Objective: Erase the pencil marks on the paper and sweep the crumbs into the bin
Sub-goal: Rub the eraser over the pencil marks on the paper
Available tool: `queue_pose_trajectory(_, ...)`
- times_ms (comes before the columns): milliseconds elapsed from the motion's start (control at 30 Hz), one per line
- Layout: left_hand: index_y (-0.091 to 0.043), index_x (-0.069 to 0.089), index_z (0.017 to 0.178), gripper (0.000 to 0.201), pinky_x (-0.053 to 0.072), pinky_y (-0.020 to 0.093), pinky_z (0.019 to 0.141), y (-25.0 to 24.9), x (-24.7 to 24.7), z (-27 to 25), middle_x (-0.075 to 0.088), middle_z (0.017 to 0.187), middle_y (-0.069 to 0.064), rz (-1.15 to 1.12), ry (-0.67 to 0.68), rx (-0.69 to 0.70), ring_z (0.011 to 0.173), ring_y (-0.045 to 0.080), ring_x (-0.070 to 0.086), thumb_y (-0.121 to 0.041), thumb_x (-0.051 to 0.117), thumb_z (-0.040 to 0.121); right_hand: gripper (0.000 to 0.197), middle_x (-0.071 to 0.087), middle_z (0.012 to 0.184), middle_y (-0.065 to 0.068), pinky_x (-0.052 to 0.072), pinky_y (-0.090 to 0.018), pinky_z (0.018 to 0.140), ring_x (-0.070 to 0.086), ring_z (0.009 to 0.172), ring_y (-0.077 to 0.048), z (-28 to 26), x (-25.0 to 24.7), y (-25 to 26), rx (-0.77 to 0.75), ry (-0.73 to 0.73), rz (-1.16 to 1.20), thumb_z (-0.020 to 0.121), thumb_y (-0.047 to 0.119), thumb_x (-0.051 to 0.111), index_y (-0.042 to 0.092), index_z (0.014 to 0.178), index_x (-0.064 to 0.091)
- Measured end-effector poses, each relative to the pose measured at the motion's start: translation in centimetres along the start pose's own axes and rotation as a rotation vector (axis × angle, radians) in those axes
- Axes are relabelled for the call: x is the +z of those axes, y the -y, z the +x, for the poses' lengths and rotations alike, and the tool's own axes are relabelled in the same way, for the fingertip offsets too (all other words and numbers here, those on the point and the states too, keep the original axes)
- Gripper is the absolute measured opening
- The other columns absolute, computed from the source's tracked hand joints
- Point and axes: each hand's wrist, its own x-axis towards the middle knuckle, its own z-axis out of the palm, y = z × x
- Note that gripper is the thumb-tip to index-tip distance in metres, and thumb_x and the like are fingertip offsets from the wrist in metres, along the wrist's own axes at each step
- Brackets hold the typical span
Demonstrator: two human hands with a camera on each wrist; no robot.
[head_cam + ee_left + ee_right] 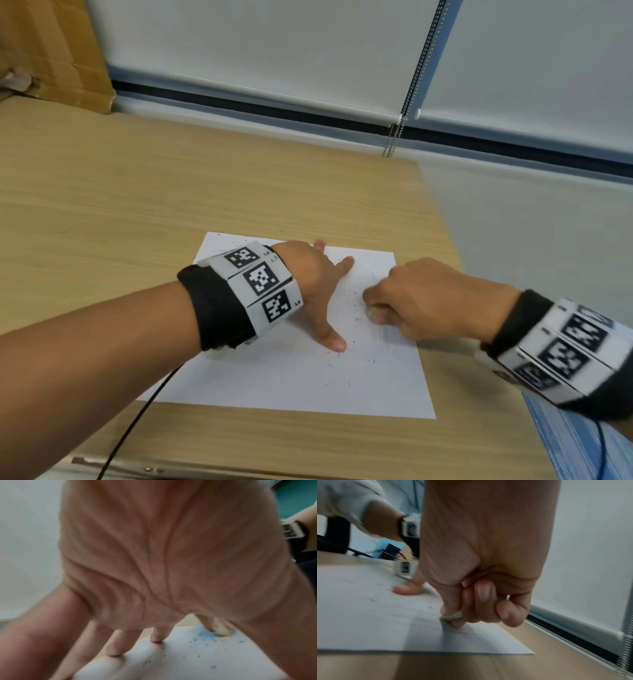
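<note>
**Wooden desk, one sheet, erasing under way**

Head view: wooden desk (137, 192) against a window blind. One paper (281, 383), one left hand (310, 284) with fingers spread flat on it, likely pinning the sheet against the rubbing. One right hand (424, 305) curled over a pale eraser (371, 313). Crumbs (342, 368) scattered, too many to count. No bin visible.

Left wrist view: fingertips (156, 638) planted on the sheet, specks around them.

Right wrist view: thumb and fingers pinch the eraser low, its edge on the paper, presumably for pressure.
</note>
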Motion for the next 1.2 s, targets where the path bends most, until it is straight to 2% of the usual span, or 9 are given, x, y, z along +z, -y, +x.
queue_pose_trajectory(67,-0.033,-0.026,0.148,0.132,0.038,0.048,0.107,0.1,0.0,0.0,-0.023,0.158,0.013,-0.001,0.003,-0.003,0.14,0.042,0.03,-0.085,0.058,0.062,0.021,0.038,0.058,0.008,0.029,-0.03,0.053,0.035,0.052,-0.009,0.0,-0.4,0.1,-0.02,0.023,-0.005,0.096,0.034,0.044,0.021,0.08,0.048)
queue_pose_trajectory(233,-0.035,-0.027,0.147,0.132,0.035,0.048,0.11,0.1,0.0,0.4,-0.023,0.158,0.012,-0.001,0.005,-0.01,0.14,0.039,0.031,-0.087,0.058,0.06,0.021,0.042,0.058,0.006,0.029,-0.032,0.053,0.036,0.052,-0.012,0.9,-0.6,-0.6,0.098,-0.062,0.02,0.094,0.029,0.044,0.02,0.076,0.047)
queue_pose_trajectory(400,-0.035,-0.027,0.147,0.135,0.033,0.048,0.112,0.2,0.0,0.6,-0.024,0.158,0.013,0.008,0.022,-0.008,0.14,0.039,0.032,-0.088,0.058,0.058,0.02,0.039,0.056,0.006,0.037,-0.034,0.058,0.037,0.052,-0.013,-1.7,-0.3,1.9,-0.053,0.024,0.054,0.094,0.032,0.043,0.021,0.079,0.049)
queue_pose_trajectory(533,-0.037,-0.028,0.147,0.134,0.034,0.047,0.111,0.3,0.0,0.8,-0.025,0.157,0.013,-0.001,0.027,-0.006,0.136,0.035,0.039,-0.089,0.058,0.057,0.021,0.041,0.06,0.007,0.037,-0.033,0.06,0.047,0.064,-0.02,-0.2,-0.9,0.4,0.04,-0.003,0.037,0.096,0.034,0.043,0.02,0.083,0.054)
queue_pose_trajectory(733,-0.043,-0.032,0.143,0.132,0.03,0.05,0.113,0.2,-0.3,0.8,-0.03,0.154,0.015,0.003,0.069,-0.003,0.136,0.035,0.04,-0.088,0.058,0.057,0.016,0.038,0.057,0.005,0.035,-0.034,0.058,0.034,0.051,-0.012,-2.5,-0.6,2.8,-0.049,0.046,0.051,0.093,0.029,0.044,0.021,0.081,0.05)
queue_pose_trajectory(900,-0.043,-0.031,0.142,0.132,0.032,0.049,0.111,0.1,-0.3,0.8,-0.031,0.155,0.013,-0.01,0.067,-0.005,0.136,0.037,0.038,-0.086,0.061,0.058,0.021,0.046,0.059,0.004,0.049,-0.039,0.068,0.045,0.059,-0.019,-1.1,-0.4,0.6,0.069,-0.021,0.086,0.094,0.03,0.045,0.017,0.078,0.051)
queue_pose_trajectory(1000,-0.043,-0.031,0.143,0.132,0.033,0.05,0.11,0.0,-0.4,0.6,-0.03,0.155,0.013,-0.003,0.06,-0.002,0.139,0.04,0.032,-0.085,0.061,0.059,0.017,0.04,0.057,0.004,0.046,-0.039,0.065,0.038,0.053,-0.017,-3.0,-0.2,2.3,0.009,0.035,0.115,0.091,0.028,0.045,0.018,0.077,0.048)
queue_pose_trajectory(1100,-0.042,-0.031,0.143,0.132,0.035,0.05,0.109,0.0,-0.4,0.6,-0.03,0.155,0.013,0.0,0.054,0.0,0.14,0.041,0.03,-0.086,0.061,0.058,0.02,0.039,0.057,0.005,0.045,-0.036,0.064,0.04,0.057,-0.018,-3.7,-0.2,3.2,-0.044,0.075,0.105,0.093,0.033,0.044,0.019,0.081,0.05)
queue_pose_trajectory(1200,-0.042,-0.031,0.143,0.132,0.033,0.049,0.111,0.1,-0.3,0.8,-0.03,0.155,0.014,-0.005,0.052,0.006,0.139,0.038,0.034,-0.086,0.06,0.058,0.021,0.042,0.058,0.006,0.037,-0.032,0.057,0.037,0.054,-0.012,-1.4,-0.6,1.2,0.044,0.017,0.076,0.093,0.033,0.046,0.018,0.08,0.052)
